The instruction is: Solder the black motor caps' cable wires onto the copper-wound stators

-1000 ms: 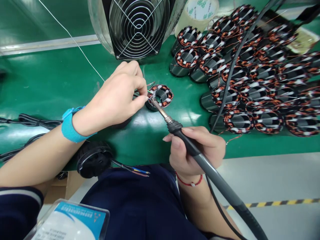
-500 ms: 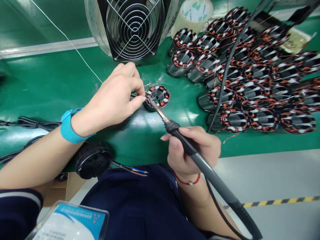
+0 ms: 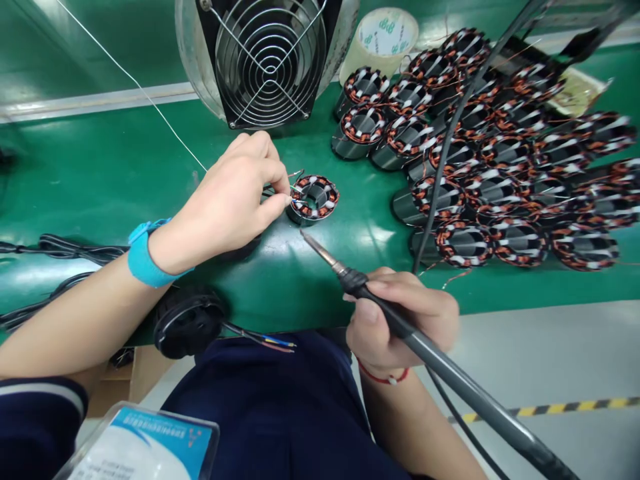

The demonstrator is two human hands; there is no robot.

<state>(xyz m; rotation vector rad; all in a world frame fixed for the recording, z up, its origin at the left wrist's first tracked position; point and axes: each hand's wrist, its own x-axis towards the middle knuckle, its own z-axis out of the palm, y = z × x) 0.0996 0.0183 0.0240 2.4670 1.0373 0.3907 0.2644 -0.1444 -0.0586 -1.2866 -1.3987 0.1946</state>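
My left hand pinches thin wires at the near edge of a copper-wound motor stator, which stands on the green belt with its white-taped coils facing up. My right hand holds a black soldering iron like a pen. The iron's bare metal tip points at the stator and stands a short gap from it, over the belt. My fingertips hide the exact wire ends.
A caged fan stands behind the stator. Many wound stators crowd the belt's right side, near a tape roll. A black motor part with coloured leads and black cables lie near the belt's front edge.
The soldering iron tip has drawn back from the stator toward me, and my right hand has shifted down and right. My left hand still pinches the wires.
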